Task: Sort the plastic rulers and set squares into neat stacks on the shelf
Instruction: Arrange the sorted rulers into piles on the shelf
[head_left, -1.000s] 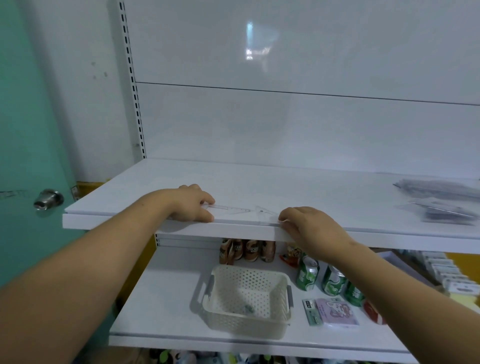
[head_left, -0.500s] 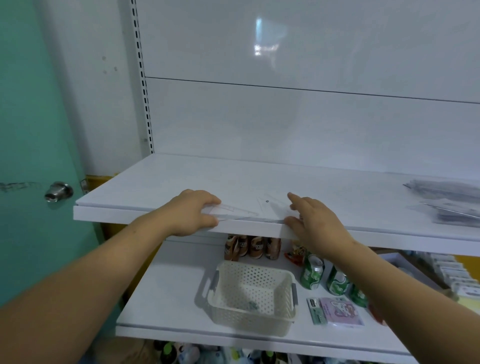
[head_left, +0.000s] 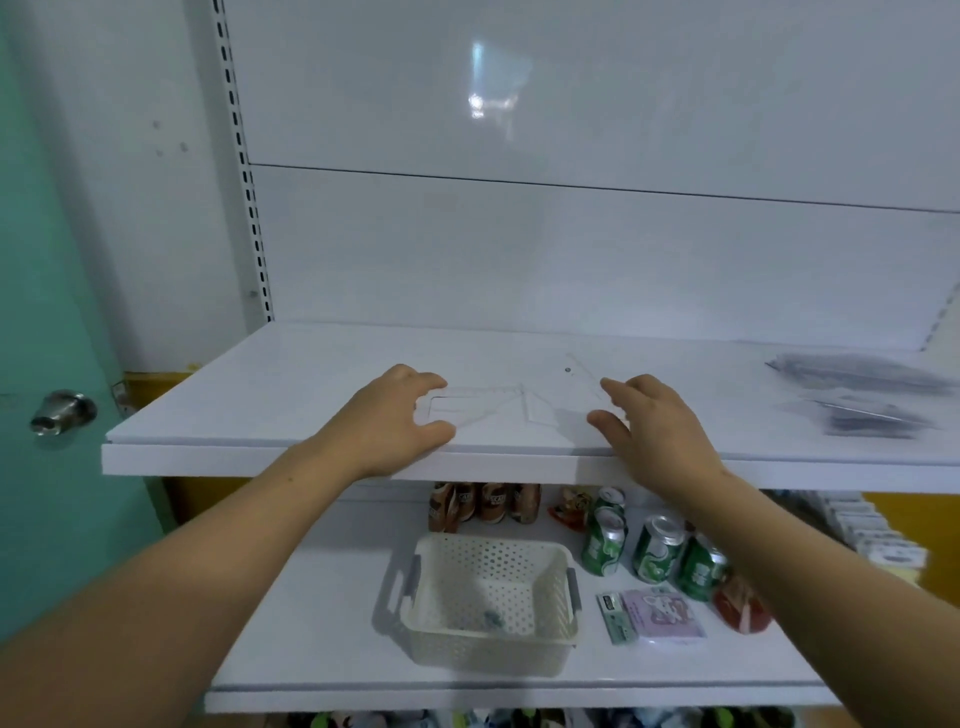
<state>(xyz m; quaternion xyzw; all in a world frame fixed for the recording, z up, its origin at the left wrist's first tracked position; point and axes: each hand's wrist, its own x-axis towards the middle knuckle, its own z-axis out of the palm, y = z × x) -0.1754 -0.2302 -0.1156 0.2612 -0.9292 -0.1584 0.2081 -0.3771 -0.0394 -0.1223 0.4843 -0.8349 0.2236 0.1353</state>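
Two clear plastic set squares lie flat on the upper white shelf (head_left: 291, 395), near its front edge. My left hand (head_left: 395, 415) lies over the wide end of the left set square (head_left: 483, 410), fingers on its far edge and thumb on its near edge. The right set square (head_left: 576, 379) has a small round hole and is hard to make out against the white. My right hand (head_left: 649, 421) rests its straight fingertips on that piece's right side, thumb near the shelf's front. The two pieces meet at their tips between my hands.
Stacks of clear plastic rulers (head_left: 857, 374) and set squares (head_left: 867, 415) lie at the shelf's right end. On the lower shelf stand a white perforated basket (head_left: 488, 603), green cans (head_left: 654, 551), brown packets (head_left: 483, 504) and small packs. A teal door with a knob (head_left: 62, 410) is at left.
Both hands have slid the clear pieces from the shelf's front lip further onto the shelf. The right hand's fingers have straightened out. The view has risen slightly.
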